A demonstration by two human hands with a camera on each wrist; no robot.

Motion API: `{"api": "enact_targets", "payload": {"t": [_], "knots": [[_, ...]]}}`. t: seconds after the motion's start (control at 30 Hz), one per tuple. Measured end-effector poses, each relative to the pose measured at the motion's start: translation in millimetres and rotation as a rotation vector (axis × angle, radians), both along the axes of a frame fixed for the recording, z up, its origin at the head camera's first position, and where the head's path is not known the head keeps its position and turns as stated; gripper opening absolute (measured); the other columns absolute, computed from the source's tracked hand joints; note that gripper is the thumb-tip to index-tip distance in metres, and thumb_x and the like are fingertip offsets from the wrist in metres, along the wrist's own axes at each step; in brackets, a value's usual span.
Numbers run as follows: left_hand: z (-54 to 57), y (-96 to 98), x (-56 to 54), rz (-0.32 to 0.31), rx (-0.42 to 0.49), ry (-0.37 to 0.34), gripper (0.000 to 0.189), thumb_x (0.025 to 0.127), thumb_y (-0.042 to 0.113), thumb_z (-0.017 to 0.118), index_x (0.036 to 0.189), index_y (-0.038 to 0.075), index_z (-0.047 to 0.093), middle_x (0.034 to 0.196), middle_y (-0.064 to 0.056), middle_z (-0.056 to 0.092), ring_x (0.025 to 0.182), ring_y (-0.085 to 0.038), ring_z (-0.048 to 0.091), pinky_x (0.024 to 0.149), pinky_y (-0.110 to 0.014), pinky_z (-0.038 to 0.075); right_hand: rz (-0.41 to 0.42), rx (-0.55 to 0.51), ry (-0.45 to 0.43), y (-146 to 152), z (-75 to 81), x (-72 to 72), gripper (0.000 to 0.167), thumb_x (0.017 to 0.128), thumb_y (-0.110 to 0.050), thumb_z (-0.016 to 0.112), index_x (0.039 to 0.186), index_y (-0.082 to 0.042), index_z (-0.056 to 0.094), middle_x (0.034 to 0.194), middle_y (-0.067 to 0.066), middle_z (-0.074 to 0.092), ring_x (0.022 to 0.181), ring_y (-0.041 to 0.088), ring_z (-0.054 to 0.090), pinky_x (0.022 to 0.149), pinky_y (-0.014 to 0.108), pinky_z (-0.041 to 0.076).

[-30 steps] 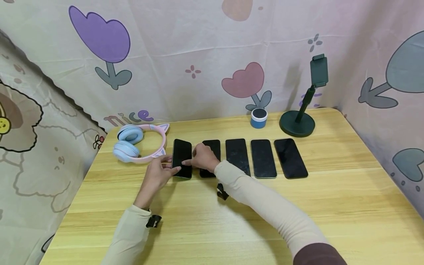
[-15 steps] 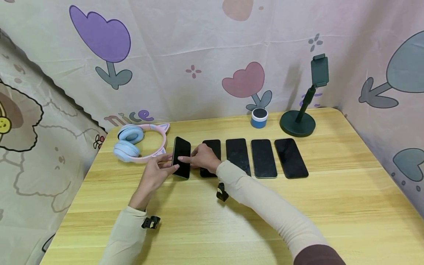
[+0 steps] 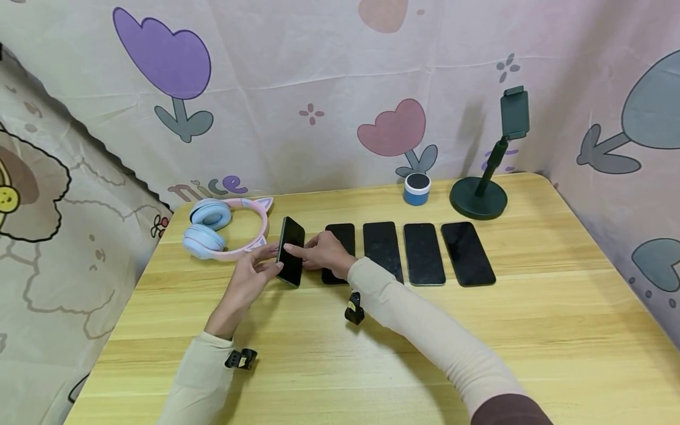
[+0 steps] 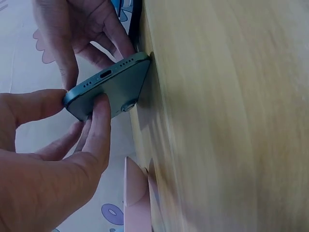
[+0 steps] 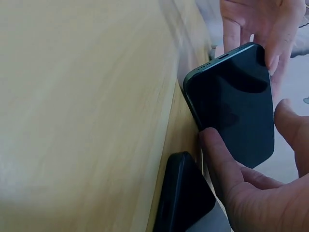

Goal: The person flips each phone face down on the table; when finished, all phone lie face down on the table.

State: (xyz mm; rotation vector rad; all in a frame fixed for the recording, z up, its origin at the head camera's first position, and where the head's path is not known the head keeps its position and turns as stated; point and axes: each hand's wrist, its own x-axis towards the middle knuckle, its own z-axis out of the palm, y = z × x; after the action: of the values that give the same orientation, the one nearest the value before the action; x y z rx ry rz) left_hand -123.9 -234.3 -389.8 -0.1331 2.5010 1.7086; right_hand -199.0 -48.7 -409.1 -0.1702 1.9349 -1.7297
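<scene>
Phone [image 3: 292, 265]: one, dark-screened, with a blue-green back and frame; located at the left end of a row on the wooden table [image 3: 319, 366]. It is tilted sideways, left edge raised, screen turned to the right; whether its lower edge is rested on the wood cannot be told.

Left hand [image 3: 243, 283]: the phone is held narrowly by its raised left edge, the thumb set at the edge and a finger laid against the back.

Right hand [image 3: 329, 254]: the phone is spanned across its width, the lower edge touched by a finger; whether the raised edge is met by the thumb cannot be told.

Other phones [image 3: 424, 254]: four, dark-screened, laid flat in the row to the right; the nearest is partly covered by the right hand.

Headphones [image 3: 204, 239]: one pair, blue and pink, cat-eared, placed left of the phone.

Jar [image 3: 417, 190]: one, small, blue and white, dark-topped, stood behind the row.

Stand [image 3: 478, 198]: one, dark green, upright, placed right of the jar.
</scene>
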Motion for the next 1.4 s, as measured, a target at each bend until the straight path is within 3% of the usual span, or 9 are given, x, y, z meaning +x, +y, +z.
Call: {"api": "enact_targets", "payload": {"t": [0.27, 0.57, 0.87, 1.17, 1.4], "knots": [[0.1, 0.3, 0.3, -0.029, 0.018, -0.029, 0.058, 0.1, 0.018, 0.066, 0.153, 0.008, 0.044, 0.152, -0.016, 0.044, 0.132, -0.033, 0.052, 0.106, -0.044, 0.045, -0.006, -0.079, -0.068, -3, -0.4, 0.0, 0.058, 0.089, -0.036, 0.08, 0.123, 0.009, 0.065, 0.128, 0.02, 0.061, 0.1, 0.03, 0.072, 0.087, 0.039, 0.058], [-4.8, 4.4, -1.4, -0.046, 0.105, -0.054, 0.061, 0.1, 0.023, 0.068, 0.152, 0.005, 0.044, 0.154, -0.015, 0.044, 0.129, -0.03, 0.056, 0.094, -0.029, 0.053, 0.033, -0.17, -0.097, -4, 1.2, 1.4, 0.061, 0.093, -0.035, 0.076, 0.131, 0.01, 0.06, 0.123, 0.018, 0.066, 0.107, 0.034, 0.07, 0.092, 0.042, 0.056], [-9.2, 5.8, -2.9, -0.105, 0.092, -0.099, 0.067, 0.1, 0.035, 0.066, 0.156, 0.01, 0.04, 0.158, -0.014, 0.039, 0.134, -0.032, 0.05, 0.1, -0.039, 0.051, 0.049, -0.238, -0.143, -3, -1.7, 0.1, 0.049, 0.095, -0.026, 0.074, 0.126, 0.01, 0.063, 0.112, 0.016, 0.068, 0.104, 0.03, 0.071, 0.095, 0.044, 0.054], [-12.1, 6.7, -1.6, -0.121, 0.083, -0.1, 0.067, 0.101, 0.035, 0.064, 0.157, 0.01, 0.038, 0.158, -0.014, 0.039, 0.137, -0.03, 0.048, 0.101, -0.036, 0.05, 0.062, -0.253, -0.186, -3, -2.2, -2.4, 0.035, 0.096, -0.019, 0.073, 0.117, 0.009, 0.069, 0.112, 0.021, 0.069, 0.093, 0.023, 0.073, 0.087, 0.036, 0.058], [-12.9, 7.9, -0.1, -0.133, -0.019, -0.084, 0.065, 0.101, 0.038, 0.064, 0.156, 0.013, 0.041, 0.158, -0.013, 0.039, 0.141, -0.035, 0.042, 0.109, -0.052, 0.041, 0.061, -0.271, -0.199, 1, -2.0, -3.4, 0.03, 0.097, -0.012, 0.07, 0.119, 0.008, 0.069, 0.119, 0.027, 0.067, 0.088, 0.021, 0.073, 0.084, 0.033, 0.059]]}}
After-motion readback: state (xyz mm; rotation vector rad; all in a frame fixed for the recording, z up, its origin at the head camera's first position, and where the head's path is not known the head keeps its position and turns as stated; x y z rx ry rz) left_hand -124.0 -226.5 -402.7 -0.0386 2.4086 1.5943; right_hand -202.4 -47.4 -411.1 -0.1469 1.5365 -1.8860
